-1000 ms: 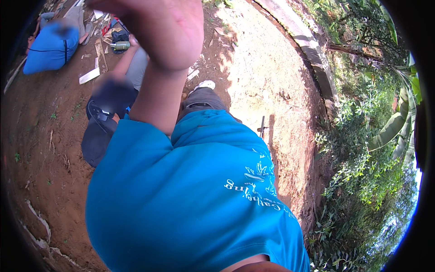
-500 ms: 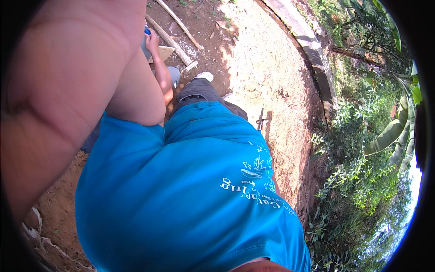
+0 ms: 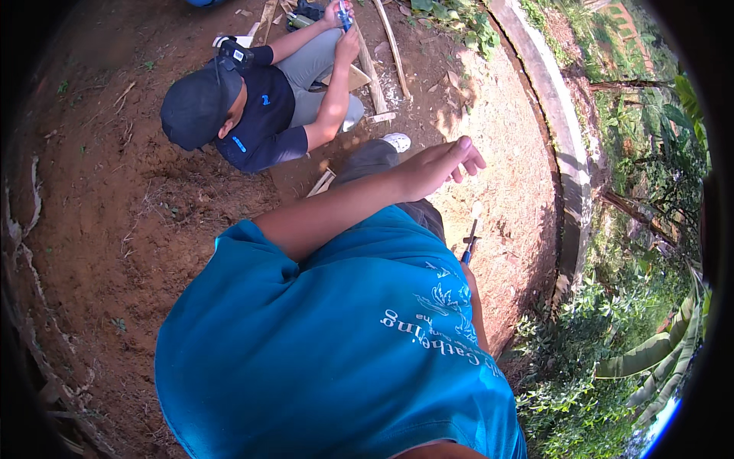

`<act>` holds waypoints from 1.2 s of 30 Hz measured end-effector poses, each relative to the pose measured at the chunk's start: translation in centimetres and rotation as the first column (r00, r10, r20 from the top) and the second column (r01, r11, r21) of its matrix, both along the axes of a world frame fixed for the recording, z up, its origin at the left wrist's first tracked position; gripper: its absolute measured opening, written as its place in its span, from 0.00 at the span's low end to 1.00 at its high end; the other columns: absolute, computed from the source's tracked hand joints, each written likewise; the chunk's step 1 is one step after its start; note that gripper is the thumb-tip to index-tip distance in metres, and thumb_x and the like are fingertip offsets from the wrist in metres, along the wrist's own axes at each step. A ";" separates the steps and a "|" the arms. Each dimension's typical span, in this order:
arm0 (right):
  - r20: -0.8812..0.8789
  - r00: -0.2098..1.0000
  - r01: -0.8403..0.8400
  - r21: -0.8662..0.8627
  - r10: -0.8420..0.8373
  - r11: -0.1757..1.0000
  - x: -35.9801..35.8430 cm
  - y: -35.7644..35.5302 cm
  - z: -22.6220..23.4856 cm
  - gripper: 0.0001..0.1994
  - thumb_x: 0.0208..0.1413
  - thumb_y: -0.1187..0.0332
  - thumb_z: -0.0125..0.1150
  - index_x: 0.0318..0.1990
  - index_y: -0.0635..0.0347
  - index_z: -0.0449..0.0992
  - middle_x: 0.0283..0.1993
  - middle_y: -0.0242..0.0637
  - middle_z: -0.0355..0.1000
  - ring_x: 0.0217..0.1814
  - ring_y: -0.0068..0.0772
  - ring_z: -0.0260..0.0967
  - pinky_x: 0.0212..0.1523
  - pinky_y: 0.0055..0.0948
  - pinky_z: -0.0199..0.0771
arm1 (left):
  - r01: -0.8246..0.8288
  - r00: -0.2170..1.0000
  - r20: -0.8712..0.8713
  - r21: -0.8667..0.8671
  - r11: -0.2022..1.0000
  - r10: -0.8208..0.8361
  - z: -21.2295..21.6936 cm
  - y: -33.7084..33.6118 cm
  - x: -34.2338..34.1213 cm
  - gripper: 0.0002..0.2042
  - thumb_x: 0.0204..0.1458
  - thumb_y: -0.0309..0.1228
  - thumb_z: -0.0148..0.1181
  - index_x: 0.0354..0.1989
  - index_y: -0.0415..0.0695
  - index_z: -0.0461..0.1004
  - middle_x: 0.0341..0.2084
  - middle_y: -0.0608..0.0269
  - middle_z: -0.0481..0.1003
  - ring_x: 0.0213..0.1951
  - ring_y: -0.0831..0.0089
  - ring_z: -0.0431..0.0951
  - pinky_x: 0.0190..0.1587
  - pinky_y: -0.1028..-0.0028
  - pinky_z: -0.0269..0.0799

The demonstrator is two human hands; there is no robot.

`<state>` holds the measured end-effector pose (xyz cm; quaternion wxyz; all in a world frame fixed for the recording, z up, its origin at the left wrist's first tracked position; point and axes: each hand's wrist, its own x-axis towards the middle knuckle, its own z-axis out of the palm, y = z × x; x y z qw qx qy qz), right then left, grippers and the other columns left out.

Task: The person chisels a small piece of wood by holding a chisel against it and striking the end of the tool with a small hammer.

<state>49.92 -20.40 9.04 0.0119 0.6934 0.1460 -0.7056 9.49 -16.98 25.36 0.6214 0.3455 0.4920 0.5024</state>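
My left forearm reaches across in front of my blue shirt (image 3: 336, 329). My left hand (image 3: 432, 170) is raised over my legs, fingers a little bent and apart, with nothing visible in it. Beyond the right edge of the shirt, part of my right hand (image 3: 469, 277) shows at the blue handle of a slim dark tool (image 3: 470, 240). The tool has a short crosspiece and points away from me; its exact kind is unclear. A pale rounded spot lies at its far end. The shirt hides most of my right hand's fingers.
A seated co-worker (image 3: 264, 115) in a dark cap is at the left, holding a blue object (image 3: 345, 17). Wooden poles (image 3: 371, 73) lie on bare soil by a small board (image 3: 381, 117). A concrete curb (image 3: 569, 176) runs along the right, with plants beyond.
My left arm, which filled the upper left close to the camera, has come down across my body. More of the co-worker now shows. The dark tool appears farther right and lower.
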 end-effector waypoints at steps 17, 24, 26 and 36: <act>0.001 0.952 -0.307 0.016 0.307 0.951 -2.8 5.6 -3.4 0.19 0.55 0.51 0.67 0.36 0.54 0.68 0.19 0.28 0.64 0.13 0.24 0.61 0.12 0.24 0.58 | -0.103 0.850 -0.522 -0.290 0.951 -0.067 -20.7 -16.4 -4.8 0.14 0.64 0.38 0.53 0.48 0.40 0.77 0.43 0.54 0.78 0.46 0.63 0.78 0.51 0.67 0.72; -0.012 0.958 -0.284 0.079 0.286 0.956 -5.3 5.5 -0.3 0.19 0.56 0.52 0.67 0.37 0.60 0.72 0.20 0.38 0.72 0.15 0.31 0.67 0.15 0.30 0.66 | -0.004 0.796 -0.472 -0.630 0.777 -0.379 -23.8 -22.2 -10.2 0.24 0.62 0.50 0.51 0.51 0.40 0.77 0.48 0.44 0.78 0.52 0.51 0.78 0.55 0.59 0.71; 0.051 0.959 -0.284 0.088 0.280 0.955 -6.2 5.3 0.5 0.20 0.56 0.50 0.66 0.38 0.59 0.72 0.21 0.38 0.72 0.16 0.31 0.68 0.16 0.30 0.66 | 0.047 0.768 -0.442 -0.683 0.729 -0.464 -24.1 -23.6 -11.1 0.24 0.63 0.50 0.49 0.52 0.40 0.77 0.49 0.44 0.78 0.53 0.51 0.77 0.56 0.59 0.71; 0.174 0.843 -0.523 0.042 0.509 0.851 -8.4 9.3 0.3 0.27 0.53 0.41 0.65 0.39 0.60 0.74 0.23 0.35 0.71 0.20 0.28 0.67 0.21 0.29 0.67 | -0.128 0.851 -0.430 -0.725 0.677 -0.301 -22.3 -28.5 -6.8 0.24 0.64 0.47 0.47 0.53 0.39 0.76 0.49 0.44 0.78 0.52 0.51 0.78 0.56 0.58 0.70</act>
